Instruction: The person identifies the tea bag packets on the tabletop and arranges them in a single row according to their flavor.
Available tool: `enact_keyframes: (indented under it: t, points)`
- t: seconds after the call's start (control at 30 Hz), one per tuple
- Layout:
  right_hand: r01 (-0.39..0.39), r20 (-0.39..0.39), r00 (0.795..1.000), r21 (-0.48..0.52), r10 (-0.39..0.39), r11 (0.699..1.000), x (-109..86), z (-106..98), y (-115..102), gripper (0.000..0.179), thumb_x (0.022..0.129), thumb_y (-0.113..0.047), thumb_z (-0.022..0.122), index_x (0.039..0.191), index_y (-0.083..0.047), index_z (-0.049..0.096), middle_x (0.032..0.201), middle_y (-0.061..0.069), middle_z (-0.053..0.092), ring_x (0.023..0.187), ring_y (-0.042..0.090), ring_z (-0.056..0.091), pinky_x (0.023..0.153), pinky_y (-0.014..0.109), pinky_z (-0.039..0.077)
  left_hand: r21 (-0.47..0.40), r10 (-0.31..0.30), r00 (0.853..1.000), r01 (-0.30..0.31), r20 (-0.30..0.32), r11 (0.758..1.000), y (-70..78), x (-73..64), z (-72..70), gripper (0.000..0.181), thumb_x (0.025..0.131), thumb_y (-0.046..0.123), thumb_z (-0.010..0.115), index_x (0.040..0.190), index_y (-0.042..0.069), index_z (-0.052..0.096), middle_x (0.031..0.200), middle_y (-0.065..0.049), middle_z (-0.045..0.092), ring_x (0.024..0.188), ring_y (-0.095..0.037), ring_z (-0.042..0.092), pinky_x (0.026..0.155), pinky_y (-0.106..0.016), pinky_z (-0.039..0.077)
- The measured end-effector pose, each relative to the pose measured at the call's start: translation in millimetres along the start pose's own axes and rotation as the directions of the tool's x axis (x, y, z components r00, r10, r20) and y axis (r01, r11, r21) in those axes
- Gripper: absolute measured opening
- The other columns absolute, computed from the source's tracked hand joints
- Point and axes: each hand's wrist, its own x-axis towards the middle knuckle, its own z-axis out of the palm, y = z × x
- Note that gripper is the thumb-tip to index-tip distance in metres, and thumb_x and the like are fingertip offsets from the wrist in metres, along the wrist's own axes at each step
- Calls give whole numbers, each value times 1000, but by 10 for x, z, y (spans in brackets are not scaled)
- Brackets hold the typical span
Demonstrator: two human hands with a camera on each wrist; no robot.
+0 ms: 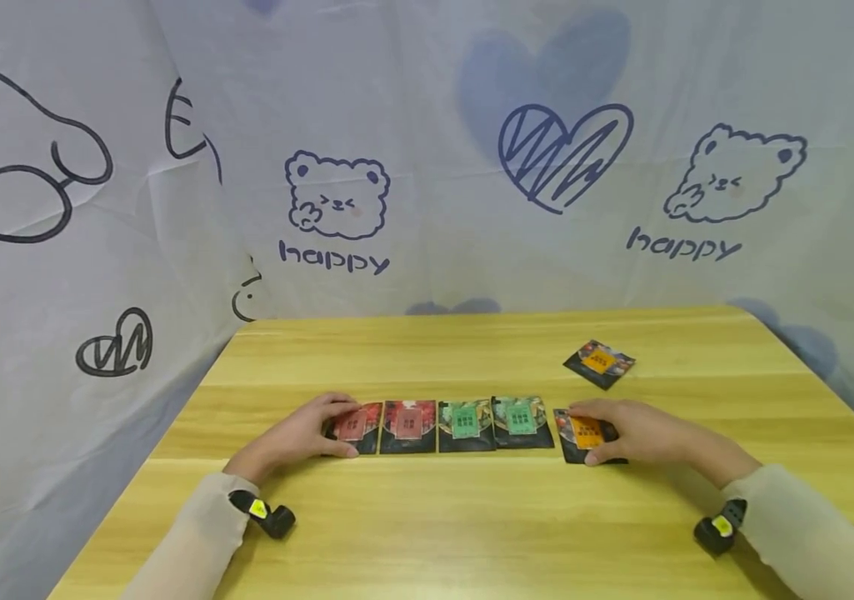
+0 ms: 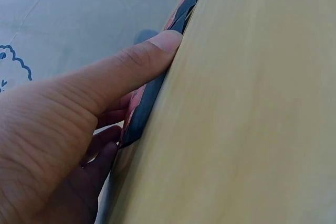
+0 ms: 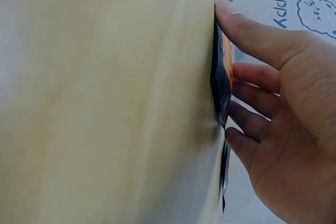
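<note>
In the head view my left hand (image 1: 301, 435) holds the leftmost red-labelled packet (image 1: 370, 429) by its edges. The left wrist view shows the thumb (image 2: 167, 41) on its near edge. My right hand (image 1: 640, 429) grips an orange-labelled packet (image 1: 584, 431), thumb at the near edge and fingers over the far side, partly hiding it. Both packets lie on or just above the table; the exact gap cannot be told. Between the hands lie another red-labelled packet (image 1: 409, 427), a green-labelled packet (image 1: 466, 425) and a second green-labelled packet (image 1: 521, 422), side by side.
A second orange-labelled packet (image 1: 599, 363) lies turned at an angle behind my right hand. Everything rests on a wooden table (image 1: 427, 525). A white cloth (image 1: 441, 233) with drawn hearts and bears hangs behind the far edge and along the left side.
</note>
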Motion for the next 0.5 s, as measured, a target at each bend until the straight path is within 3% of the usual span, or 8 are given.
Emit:
enact_keyframes:
  t: [0.5]
  points:
    - [10, 28, 1000, -4, -9, 1000, 139, -45, 68, 77, 87, -51, 68, 146, -8, 47, 151, 17, 38, 136, 43, 35, 106, 59, 32, 5, -4, 1000, 4, -3, 1000, 20, -17, 10, 80, 80, 48, 79, 143, 8, 51, 147, -16, 40, 134, -40, 38, 106, -57, 34]
